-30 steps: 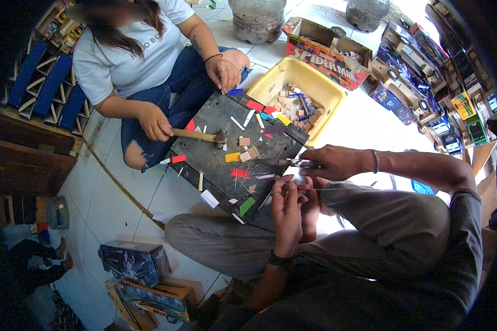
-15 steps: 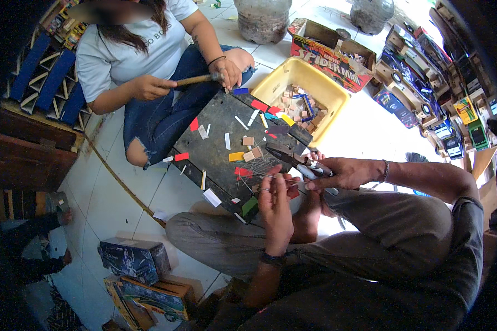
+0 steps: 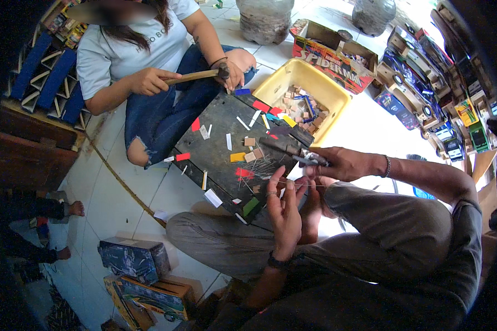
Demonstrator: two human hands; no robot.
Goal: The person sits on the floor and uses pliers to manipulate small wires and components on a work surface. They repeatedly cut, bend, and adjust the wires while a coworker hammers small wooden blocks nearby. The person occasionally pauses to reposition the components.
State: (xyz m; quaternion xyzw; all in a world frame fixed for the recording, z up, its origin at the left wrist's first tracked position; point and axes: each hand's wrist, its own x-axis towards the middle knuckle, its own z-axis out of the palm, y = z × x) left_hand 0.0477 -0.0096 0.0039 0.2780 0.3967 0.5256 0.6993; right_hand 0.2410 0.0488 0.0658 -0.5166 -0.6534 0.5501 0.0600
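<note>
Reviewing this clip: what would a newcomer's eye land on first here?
Probably the dark work board at centre, strewn with small coloured pieces and wooden bits. Just right of it the right hand grips pliers, while the left hand is raised below them with a thin wire between the two. Behind the board sits a yellow tub of wooden blocks, and across it a seated person holds a hammer.

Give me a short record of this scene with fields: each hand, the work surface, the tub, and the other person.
left hand: raised, fingers at a thin wire
right hand: grips pliers, shut on them
work surface: dark board scattered with coloured chips and small wooden blocks
tub: yellow tub, holding wooden pieces
other person: sits opposite, holding a hammer in both hands
</note>
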